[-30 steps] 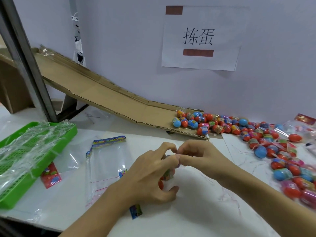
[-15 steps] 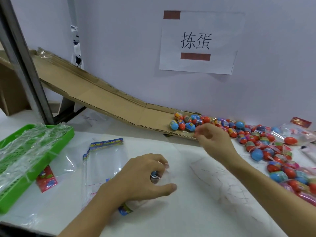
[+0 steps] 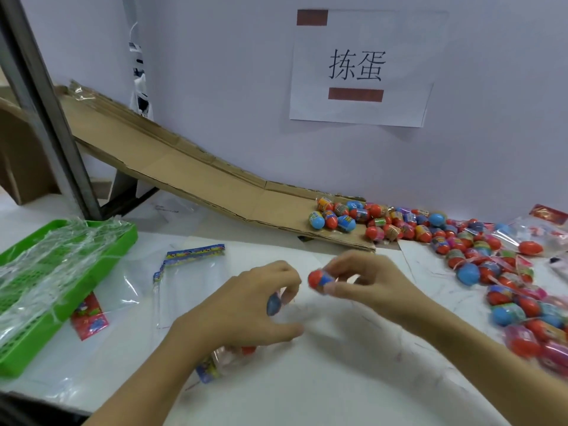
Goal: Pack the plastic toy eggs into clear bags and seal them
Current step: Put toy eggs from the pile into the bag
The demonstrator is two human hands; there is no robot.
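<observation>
Fingers of the right hand (image 3: pixel 365 279) pinch a red-and-blue toy egg (image 3: pixel 319 279) above the white table (image 3: pixel 322 388), beside the left hand (image 3: pixel 246 305), whose curled grip holds a partly filled clear bag (image 3: pixel 227 358).

Glossy plastic eggs (image 3: pixel 399 226), matt corrugated cardboard ramp (image 3: pixel 190 176), crinkly clear bags (image 3: pixel 190 281).

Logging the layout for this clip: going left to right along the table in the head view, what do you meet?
green basket → stack of empty clear bags → left hand gripping a partly filled bag → right hand pinching a red egg → pile of loose eggs
</observation>
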